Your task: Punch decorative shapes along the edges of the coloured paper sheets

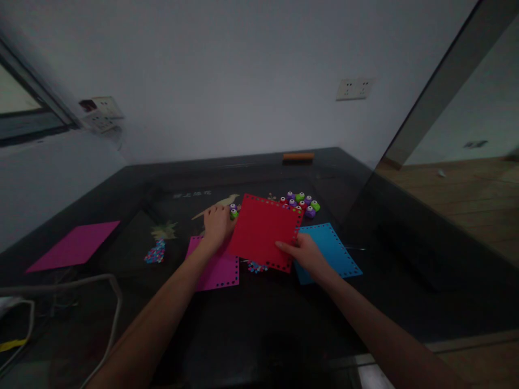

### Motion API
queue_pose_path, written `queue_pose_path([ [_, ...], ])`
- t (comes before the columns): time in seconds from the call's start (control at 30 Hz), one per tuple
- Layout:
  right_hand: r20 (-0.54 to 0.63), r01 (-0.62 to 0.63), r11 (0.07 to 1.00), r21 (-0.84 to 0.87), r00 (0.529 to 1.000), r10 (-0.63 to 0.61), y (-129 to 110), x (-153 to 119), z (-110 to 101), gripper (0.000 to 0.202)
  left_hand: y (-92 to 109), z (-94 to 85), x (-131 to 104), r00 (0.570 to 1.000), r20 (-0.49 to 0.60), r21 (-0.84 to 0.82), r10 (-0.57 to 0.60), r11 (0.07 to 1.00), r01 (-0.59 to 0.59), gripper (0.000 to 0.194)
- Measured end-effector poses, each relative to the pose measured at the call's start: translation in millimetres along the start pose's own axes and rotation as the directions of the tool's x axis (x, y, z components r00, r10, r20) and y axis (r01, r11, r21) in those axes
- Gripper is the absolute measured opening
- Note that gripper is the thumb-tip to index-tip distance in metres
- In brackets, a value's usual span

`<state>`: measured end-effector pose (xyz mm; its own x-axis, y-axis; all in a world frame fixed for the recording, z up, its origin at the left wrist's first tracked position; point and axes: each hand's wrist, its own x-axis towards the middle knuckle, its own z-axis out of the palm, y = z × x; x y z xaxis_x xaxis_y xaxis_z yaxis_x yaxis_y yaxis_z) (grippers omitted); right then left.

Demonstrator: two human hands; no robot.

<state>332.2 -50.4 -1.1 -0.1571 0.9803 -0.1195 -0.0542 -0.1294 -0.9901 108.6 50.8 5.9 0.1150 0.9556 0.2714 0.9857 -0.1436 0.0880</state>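
Observation:
My right hand (307, 253) is closed on the lower right edge of a red paper sheet (263, 232) with holes punched along its edges, thumb on top. The sheet is raised and tilted over the table. Just left of it, my left hand (218, 224) is curled, knuckles up; what its fingers hold, if anything, is hidden. Green and purple eyeball-like pieces (234, 212) lie at its fingertips. Under my left wrist is a pink punched sheet (219, 273). A blue punched sheet (326, 251) lies partly behind my right hand.
Several eyeball-like pieces (310, 212) cluster behind the red sheet. Small coloured bits lie in a left pile (155, 252) and a middle pile (257, 267). Another pink sheet (75, 246), a grey cable (115, 292) and an orange-brown bar (298, 156) are on the dark table (259, 324).

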Motion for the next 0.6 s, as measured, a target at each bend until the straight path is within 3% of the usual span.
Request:
queue_pose_path([
  [0.33,-0.007,0.021,0.999,0.029,1.000,-0.021,-1.7,-0.5,1.8,0.033,5.2,-3.3,-1.1,1.000,0.019,-0.102,0.001,0.995,0.001,0.033],
  [0.5,-0.019,0.033,0.999,0.028,0.999,-0.032,-0.6,-0.8,1.2,0.033,3.5,-11.1,-10.5,0.999,0.041,-0.283,-0.024,0.959,0.035,0.023],
  [0.6,-0.021,0.049,0.997,0.055,0.999,-0.048,-2.5,-3.0,2.7,0.033,1.6,-17.1,-21.9,0.995,0.098,-0.457,-0.001,0.888,0.046,0.020],
])
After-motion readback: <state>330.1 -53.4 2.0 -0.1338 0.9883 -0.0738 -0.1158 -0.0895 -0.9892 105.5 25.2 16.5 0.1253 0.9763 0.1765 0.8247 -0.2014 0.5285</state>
